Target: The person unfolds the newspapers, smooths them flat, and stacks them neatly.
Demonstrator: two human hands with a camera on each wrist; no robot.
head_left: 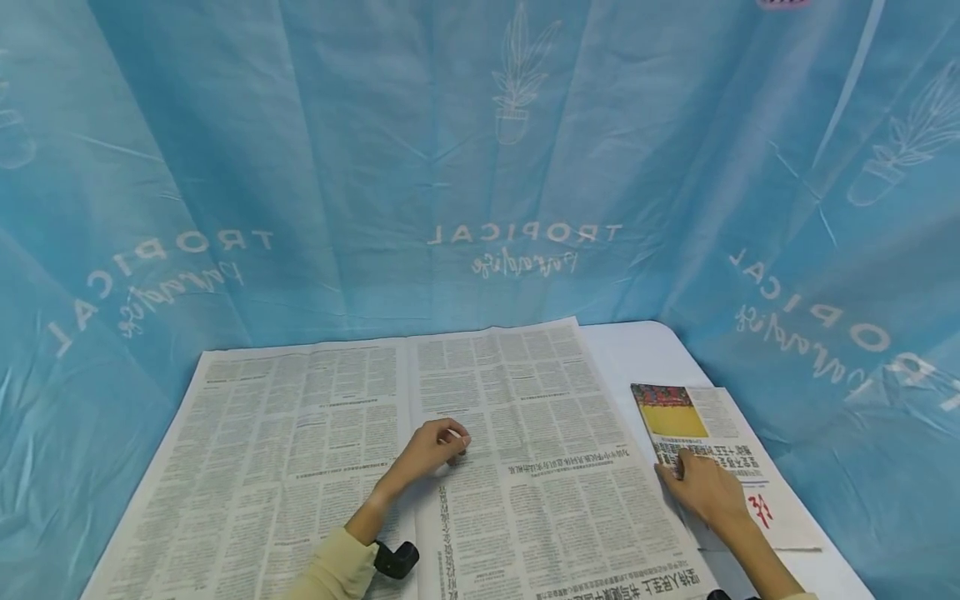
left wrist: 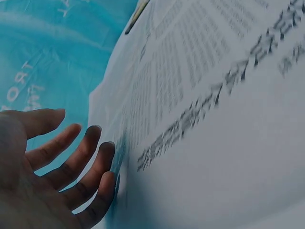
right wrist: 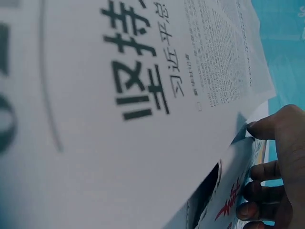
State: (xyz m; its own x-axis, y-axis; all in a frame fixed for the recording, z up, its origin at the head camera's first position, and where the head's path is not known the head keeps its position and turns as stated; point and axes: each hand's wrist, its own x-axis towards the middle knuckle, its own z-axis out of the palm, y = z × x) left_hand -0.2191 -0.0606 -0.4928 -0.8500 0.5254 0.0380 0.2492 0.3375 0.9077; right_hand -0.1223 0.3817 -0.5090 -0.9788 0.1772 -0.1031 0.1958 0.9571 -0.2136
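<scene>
A large sheet of newspaper lies unfolded, its central crease running front to back. Over that crease hovers my left hand, fingers loosely bent; in the left wrist view the fingers are spread, holding nothing. To the right lies a folded newspaper with a colour picture at its far left corner and red characters. My right hand grips its left edge, the thumb and bent fingers at the edge. In the right wrist view, the thumb is close to the open sheet's border.
The white table shows between the two newspapers and along the right side. A blue curtain printed with white plants and lettering surrounds the back and sides. A dark wrist strap sits by the left sleeve.
</scene>
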